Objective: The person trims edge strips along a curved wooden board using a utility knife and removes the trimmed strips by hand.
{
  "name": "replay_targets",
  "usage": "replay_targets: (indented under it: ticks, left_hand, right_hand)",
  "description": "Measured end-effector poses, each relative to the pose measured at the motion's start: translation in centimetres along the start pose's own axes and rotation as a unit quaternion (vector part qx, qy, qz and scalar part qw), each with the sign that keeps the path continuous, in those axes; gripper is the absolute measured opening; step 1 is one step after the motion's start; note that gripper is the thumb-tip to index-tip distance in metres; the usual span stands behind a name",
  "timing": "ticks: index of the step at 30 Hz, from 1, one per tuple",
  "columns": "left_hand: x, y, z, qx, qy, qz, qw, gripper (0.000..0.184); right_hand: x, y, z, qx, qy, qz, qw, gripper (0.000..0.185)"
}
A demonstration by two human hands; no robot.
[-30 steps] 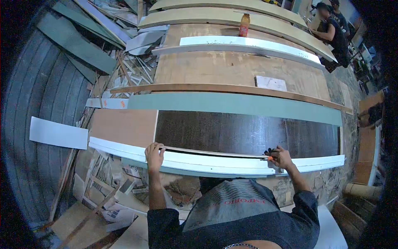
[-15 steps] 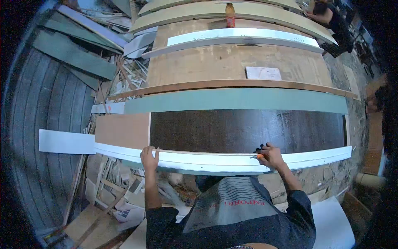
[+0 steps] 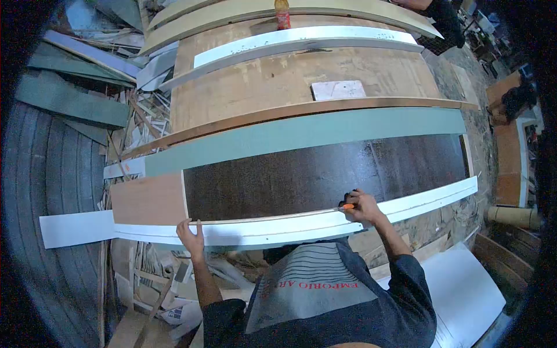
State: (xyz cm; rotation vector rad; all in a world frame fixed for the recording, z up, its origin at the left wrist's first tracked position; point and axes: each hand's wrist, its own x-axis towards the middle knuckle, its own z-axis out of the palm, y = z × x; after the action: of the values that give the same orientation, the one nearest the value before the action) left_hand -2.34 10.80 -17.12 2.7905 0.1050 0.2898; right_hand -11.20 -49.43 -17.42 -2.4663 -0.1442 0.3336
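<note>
My left hand (image 3: pixel 190 236) rests on the long white strip (image 3: pixel 261 227), its thumb spread from the fingers and its fingertips at the strip's far edge. My right hand (image 3: pixel 364 207) is closed around a small orange tool (image 3: pixel 348 206) with a thin tip pointing left; it looks like a utility knife. That tip is close to the seam between the white strip and the dark brown panel (image 3: pixel 278 180). A small black shape (image 3: pixel 349 197) shows beside the right fingers; I cannot make out what it is. A pinkish-tan panel (image 3: pixel 148 200) adjoins the dark panel's left end.
A pale green board (image 3: pixel 307 130) and a brown wooden strip (image 3: pixel 301 108) lie behind the dark panel. Farther back are a white block (image 3: pixel 338 90), a white beam (image 3: pixel 307 43) and a bottle (image 3: pixel 282 14). Scrap wood (image 3: pixel 145 116) is heaped at left. Another person (image 3: pixel 444 23) is at upper right.
The view has turned and shifted, so the boards now slope up to the right. My right hand with the orange tool has moved slightly toward the seam. My left hand stays on the strip.
</note>
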Motion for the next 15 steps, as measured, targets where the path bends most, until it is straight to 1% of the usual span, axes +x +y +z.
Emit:
replay_targets:
  ticks: [2,4,6,7,9,11,12,13,15]
  left_hand:
    - [0.1,-0.4,0.0,0.003,-0.004,-0.007,1.000,0.034]
    - [0.1,-0.9,0.3,0.006,-0.010,-0.013,1.000,0.032]
    - [0.1,-1.1,0.8,0.008,0.029,0.027,0.999,0.027]
    - [0.2,-1.2,1.0,0.010,0.026,0.027,0.999,0.027]
    - [0.4,-1.2,1.6,0.007,0.046,-0.012,0.999,0.021]
    - [0.6,-1.0,1.9,0.017,0.055,-0.018,0.998,0.021]
    - [0.6,-1.2,2.0,0.024,0.066,-0.021,0.997,0.021]
    - [0.5,-1.7,2.3,0.027,0.066,-0.025,0.997,0.021]
    - [0.8,-1.9,2.4,0.039,0.063,-0.043,0.996,0.031]
  right_hand:
    - [0.3,-0.1,-0.3,0.024,0.000,0.010,1.000,0.029]
    - [0.5,-0.1,-0.5,0.039,-0.023,0.042,0.998,0.027]
    - [0.9,-0.2,-0.5,0.051,-0.036,0.059,0.996,0.027]
    - [1.1,-0.3,-0.6,0.063,-0.047,0.068,0.995,0.026]
    - [1.6,-0.4,-0.3,0.077,-0.061,0.075,0.992,0.025]
    - [1.5,-0.4,0.3,0.085,-0.036,0.117,0.989,0.025]
    - [1.8,-0.3,0.5,0.096,-0.003,0.065,0.993,0.026]
    - [1.9,-0.2,0.5,0.097,-0.008,0.063,0.993,0.026]
    - [2.2,-0.1,0.4,0.135,-0.029,0.108,0.985,0.024]
